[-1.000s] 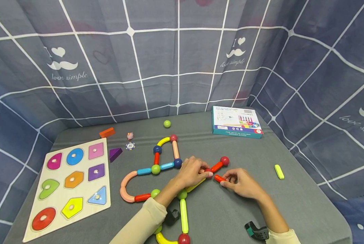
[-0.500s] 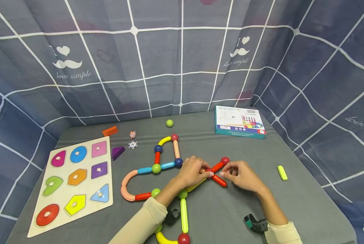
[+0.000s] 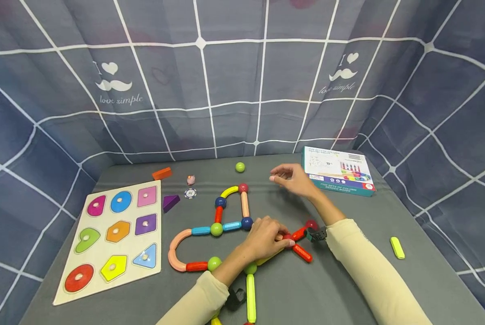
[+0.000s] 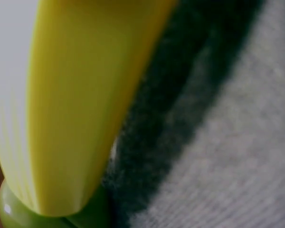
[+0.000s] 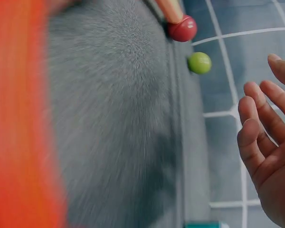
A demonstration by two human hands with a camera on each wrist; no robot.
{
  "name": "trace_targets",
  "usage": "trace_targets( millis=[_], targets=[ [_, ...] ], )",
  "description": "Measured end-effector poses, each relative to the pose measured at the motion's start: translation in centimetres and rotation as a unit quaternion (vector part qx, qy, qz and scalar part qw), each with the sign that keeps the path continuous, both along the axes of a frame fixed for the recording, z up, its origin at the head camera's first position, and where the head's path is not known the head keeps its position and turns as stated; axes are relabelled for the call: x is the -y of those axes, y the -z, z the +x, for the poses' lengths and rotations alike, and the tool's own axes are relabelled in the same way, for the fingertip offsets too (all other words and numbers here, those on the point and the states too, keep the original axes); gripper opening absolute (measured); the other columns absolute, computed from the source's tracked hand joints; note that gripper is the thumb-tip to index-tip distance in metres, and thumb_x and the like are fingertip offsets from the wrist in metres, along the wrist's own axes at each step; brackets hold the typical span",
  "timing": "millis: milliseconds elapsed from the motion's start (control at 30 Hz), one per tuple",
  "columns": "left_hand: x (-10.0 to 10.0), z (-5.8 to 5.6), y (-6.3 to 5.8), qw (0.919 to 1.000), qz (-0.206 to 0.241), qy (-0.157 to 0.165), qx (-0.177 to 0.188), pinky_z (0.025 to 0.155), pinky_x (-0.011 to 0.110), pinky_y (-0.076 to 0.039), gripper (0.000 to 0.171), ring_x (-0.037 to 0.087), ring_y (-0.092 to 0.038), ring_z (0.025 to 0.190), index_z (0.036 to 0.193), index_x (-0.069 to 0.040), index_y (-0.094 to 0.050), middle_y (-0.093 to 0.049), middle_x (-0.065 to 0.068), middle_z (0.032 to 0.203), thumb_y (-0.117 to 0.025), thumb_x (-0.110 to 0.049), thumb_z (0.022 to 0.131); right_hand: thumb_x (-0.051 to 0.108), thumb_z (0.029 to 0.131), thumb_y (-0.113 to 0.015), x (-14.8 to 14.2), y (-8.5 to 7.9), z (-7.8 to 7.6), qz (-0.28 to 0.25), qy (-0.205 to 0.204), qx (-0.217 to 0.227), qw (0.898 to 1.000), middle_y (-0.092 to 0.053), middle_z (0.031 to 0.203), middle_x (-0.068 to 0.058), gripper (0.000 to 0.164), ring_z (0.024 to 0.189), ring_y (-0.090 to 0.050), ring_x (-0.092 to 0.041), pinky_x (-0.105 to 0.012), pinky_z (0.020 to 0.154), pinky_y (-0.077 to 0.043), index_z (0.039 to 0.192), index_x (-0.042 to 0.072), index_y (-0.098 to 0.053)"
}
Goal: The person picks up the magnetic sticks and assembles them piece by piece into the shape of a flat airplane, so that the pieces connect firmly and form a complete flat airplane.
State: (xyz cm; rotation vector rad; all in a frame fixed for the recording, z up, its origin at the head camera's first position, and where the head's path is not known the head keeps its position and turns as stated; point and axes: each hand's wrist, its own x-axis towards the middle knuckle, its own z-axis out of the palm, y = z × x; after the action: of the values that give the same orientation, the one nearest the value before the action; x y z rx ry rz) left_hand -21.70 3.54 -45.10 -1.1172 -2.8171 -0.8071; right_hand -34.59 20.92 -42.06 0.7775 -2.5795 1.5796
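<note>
In the head view my left hand (image 3: 264,240) pinches a red magnetic ball (image 3: 287,237) between thumb and fingers. Two red sticks branch from it: one lower stick (image 3: 302,253) ends free, and an upper stick (image 3: 299,234) leads to another red ball (image 3: 312,224). A yellow stick (image 4: 76,109) fills the left wrist view, joined to a green ball (image 4: 19,209); the left hand's fingers are out of that view. My right hand (image 3: 293,179) hovers, loosely curled and holding nothing, between the chain and the box. Nearest ahead of its fingers sits a loose green ball (image 3: 240,167).
A chain of curved and straight sticks with balls (image 3: 216,229) spreads over the table's middle. Left lies a shape puzzle board (image 3: 108,189), near a purple wedge (image 3: 171,203) and an orange block (image 3: 162,173). A box (image 3: 340,171) stands back right; a yellow stick (image 3: 397,248) lies right.
My right hand set the red stick against the held red ball, let it go, then moved up and away towards the back. The left hand keeps its grip. The head view has shifted slightly.
</note>
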Motion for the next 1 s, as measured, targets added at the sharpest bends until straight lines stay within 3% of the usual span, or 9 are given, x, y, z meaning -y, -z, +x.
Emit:
trace_targets(
  millis=[100, 267, 400, 567, 667, 833, 1000],
  targets=[
    [-0.3, 0.3, 0.1, 0.9999, -0.009, 0.004, 0.0, 0.064, 0.024, -0.032, 0.034, 0.006, -0.046, 0.071, 0.099, -0.018, -0.075, -0.065, -0.012, 0.083, -0.066, -0.048, 0.086, 0.019, 0.088, -0.07, 1.3, 0.8, -2.0, 0.02, 0.014, 0.006, 1.0, -0.066, 0.092, -0.011, 0.025, 0.075, -0.063, -0.036, -0.037, 0.061, -0.051, 0.107, 0.004, -0.067],
    [-0.2, 0.4, 0.1, 0.9999, -0.008, 0.011, 0.006, 0.064, 0.024, -0.032, 0.033, 0.005, -0.046, 0.072, 0.099, -0.02, -0.074, -0.067, -0.013, 0.089, -0.066, -0.048, 0.085, 0.019, 0.087, -0.071, 4.0, 1.9, -4.8, 0.068, 0.033, 0.01, 0.997, -0.065, 0.099, -0.011, 0.033, 0.081, -0.061, -0.025, -0.034, 0.07, -0.049, 0.114, 0.001, -0.064],
    [0.1, 0.1, 0.1, 0.9999, -0.001, 0.01, 0.007, 0.063, 0.023, -0.031, 0.031, 0.004, -0.046, 0.072, 0.099, -0.021, -0.074, -0.067, -0.014, 0.089, -0.066, -0.048, 0.085, 0.016, 0.087, -0.07, 6.4, 2.2, -6.3, 0.136, 0.004, 0.015, 0.991, -0.057, 0.118, -0.018, 0.052, 0.087, -0.059, -0.025, -0.038, 0.077, -0.048, 0.134, 0.006, -0.05],
    [0.3, -0.3, 0.4, 1.0, 0.005, 0.004, 0.001, 0.062, 0.023, -0.031, 0.028, 0.004, -0.045, 0.07, 0.097, -0.022, -0.075, -0.067, -0.015, 0.086, -0.067, -0.046, 0.085, 0.016, 0.091, -0.064, 8.5, 1.7, -6.3, 0.267, -0.054, -0.015, 0.962, -0.041, 0.136, -0.019, 0.065, 0.105, -0.053, -0.029, -0.046, 0.091, -0.042, 0.148, 0.017, -0.034],
    [0.3, -0.2, 0.5, 1.0, 0.004, 0.003, -0.003, 0.062, 0.023, -0.03, 0.028, 0.004, -0.043, 0.068, 0.097, -0.023, -0.075, -0.066, -0.015, 0.084, -0.067, -0.047, 0.085, 0.016, 0.092, -0.061, 8.8, 1.5, -6.0, 0.322, -0.055, -0.035, 0.944, -0.041, 0.135, -0.016, 0.062, 0.117, -0.047, -0.033, -0.05, 0.096, -0.038, 0.148, 0.019, -0.034],
    [0.4, -0.2, 0.4, 1.0, 0.008, 0.005, -0.002, 0.062, 0.023, -0.031, 0.029, 0.004, -0.044, 0.069, 0.097, -0.022, -0.075, -0.066, -0.014, 0.085, -0.067, -0.047, 0.085, 0.014, 0.089, -0.064, 8.5, 1.5, -6.0, 0.346, -0.021, -0.066, 0.936, -0.038, 0.138, -0.015, 0.061, 0.12, -0.047, -0.036, -0.052, 0.091, -0.042, 0.143, 0.016, -0.037],
    [0.4, -0.1, 0.4, 0.9999, 0.011, 0.003, 0.0, 0.063, 0.023, -0.031, 0.029, 0.003, -0.045, 0.07, 0.097, -0.022, -0.075, -0.066, -0.014, 0.086, -0.067, -0.047, 0.085, 0.014, 0.089, -0.065, 8.0, 1.6, -5.9, 0.368, -0.012, -0.069, 0.927, -0.031, 0.145, -0.014, 0.065, 0.123, -0.045, -0.036, -0.054, 0.089, -0.043, 0.146, 0.022, -0.035]
  ],
)
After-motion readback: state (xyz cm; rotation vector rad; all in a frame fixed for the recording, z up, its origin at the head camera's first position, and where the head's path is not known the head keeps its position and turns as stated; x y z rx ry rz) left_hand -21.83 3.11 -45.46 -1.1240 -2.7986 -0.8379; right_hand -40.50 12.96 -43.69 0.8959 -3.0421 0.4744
